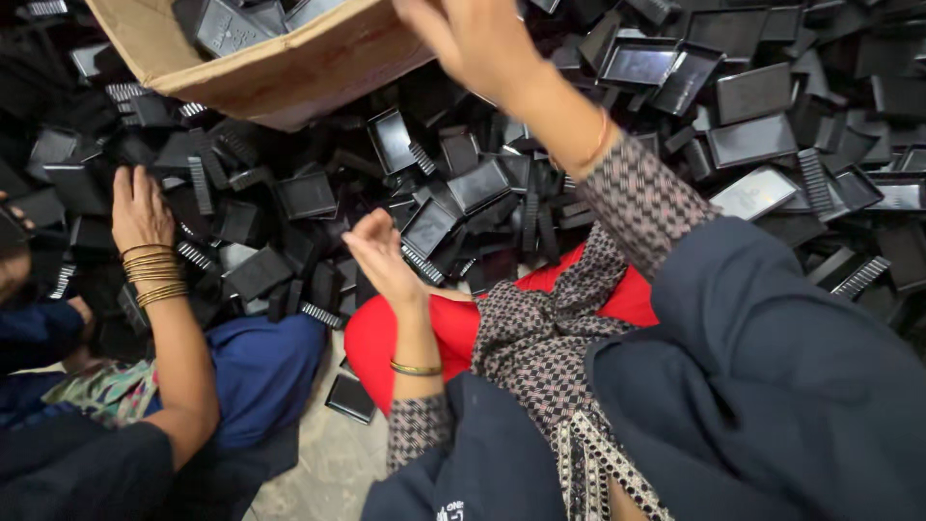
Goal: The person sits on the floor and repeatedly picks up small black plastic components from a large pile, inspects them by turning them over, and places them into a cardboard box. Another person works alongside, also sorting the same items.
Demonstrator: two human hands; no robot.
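Pale floor [328, 463] is visible nearest the camera, between seated people, with one stray black tray [349, 397] lying on it. Beyond the red-clad lap, the left hand [381, 253] is held over the near edge of the pile of black plastic trays [463, 183], fingers loosely spread, nothing pinched. A co-worker's hand [140, 207], with bangles, rests flat on the pile at the left. Farther off, the right hand [473, 39] is raised beside the tilted cardboard box [280, 72]; its fingers appear open, though partly cropped. Sorting appears to be in hand; a single tray would next need isolating and gripping.
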